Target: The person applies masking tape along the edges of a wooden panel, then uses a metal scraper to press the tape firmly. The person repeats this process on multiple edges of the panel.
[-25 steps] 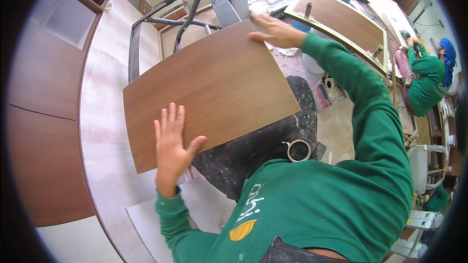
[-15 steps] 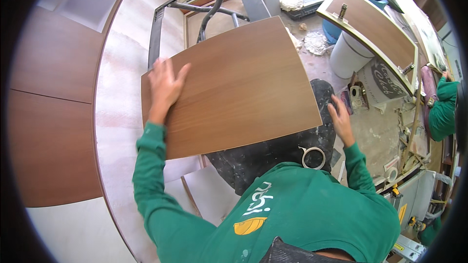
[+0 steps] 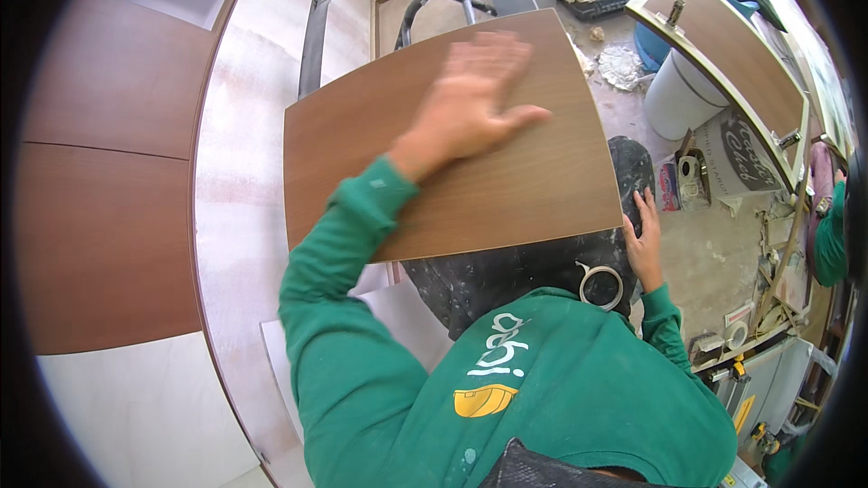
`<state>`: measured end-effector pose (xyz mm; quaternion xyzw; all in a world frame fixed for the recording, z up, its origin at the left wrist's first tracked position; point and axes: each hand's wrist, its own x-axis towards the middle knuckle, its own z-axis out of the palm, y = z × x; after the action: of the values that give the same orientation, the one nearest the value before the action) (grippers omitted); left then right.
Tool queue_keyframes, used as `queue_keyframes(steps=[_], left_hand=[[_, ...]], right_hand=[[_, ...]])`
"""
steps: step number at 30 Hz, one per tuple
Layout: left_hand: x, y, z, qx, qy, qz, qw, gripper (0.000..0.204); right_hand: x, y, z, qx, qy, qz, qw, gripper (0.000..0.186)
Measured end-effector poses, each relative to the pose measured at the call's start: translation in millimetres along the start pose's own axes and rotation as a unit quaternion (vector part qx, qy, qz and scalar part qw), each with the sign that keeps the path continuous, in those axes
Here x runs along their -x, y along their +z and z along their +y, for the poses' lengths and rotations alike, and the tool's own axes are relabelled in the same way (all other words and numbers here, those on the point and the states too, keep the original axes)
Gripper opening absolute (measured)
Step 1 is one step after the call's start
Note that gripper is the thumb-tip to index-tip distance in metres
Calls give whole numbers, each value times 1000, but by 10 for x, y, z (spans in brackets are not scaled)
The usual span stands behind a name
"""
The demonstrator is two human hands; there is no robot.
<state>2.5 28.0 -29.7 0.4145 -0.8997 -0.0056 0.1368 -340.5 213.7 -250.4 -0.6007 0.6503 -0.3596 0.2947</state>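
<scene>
A wood-veneer board (image 3: 344, 172) with gently curved edges lies across my dark, paint-spattered trousers (image 3: 488, 285). My left hand (image 3: 475, 104), blurred by motion, is spread flat on the board's upper middle, fingers apart. My right hand (image 3: 644, 239) is beside the board's right edge, fingers apart on or against the trouser leg; whether it touches the edge I cannot tell. A tape roll (image 3: 619, 287) rests on my lap below that hand. Beyond the board's far edge stands a grey metal frame (image 3: 420, 0).
Brown cabinet panels (image 3: 108, 226) run along the left. At the right are a leaning panel with hinges (image 3: 741, 68), a white bucket (image 3: 678, 104), a blue bag (image 3: 651, 45) and scattered offcuts and tools (image 3: 768, 307). A co-worker's green-clad arm (image 3: 832, 230) shows at the far right.
My left hand has swept from the board's left side up and rightward across it. My right hand has dropped from the far right corner to beside the right edge.
</scene>
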Motion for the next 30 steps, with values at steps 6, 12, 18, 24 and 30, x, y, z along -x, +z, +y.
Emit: queue_keyframes(steps=[6, 12, 18, 24, 30], left_hand=[[2366, -652, -1352, -73, -379, 22, 922, 83], [2732, -725, -1404, -159, -560, -11, 813, 98], [952, -371, 787, 19, -45, -89, 995, 105], [1145, -476, -15, -47, -120, -55, 990, 98], [1671, -542, -1659, -151, -410, 2, 900, 90]], right_hand=[[11, 20, -31, 25, -11, -13, 1000, 60], [-84, 67, -57, 52, -34, -11, 998, 60], [-61, 15, -59, 68, -40, -16, 997, 59], [28, 25, -57, 53, -30, 5, 998, 59], [-82, 19, -129, 28, -27, -27, 999, 61]])
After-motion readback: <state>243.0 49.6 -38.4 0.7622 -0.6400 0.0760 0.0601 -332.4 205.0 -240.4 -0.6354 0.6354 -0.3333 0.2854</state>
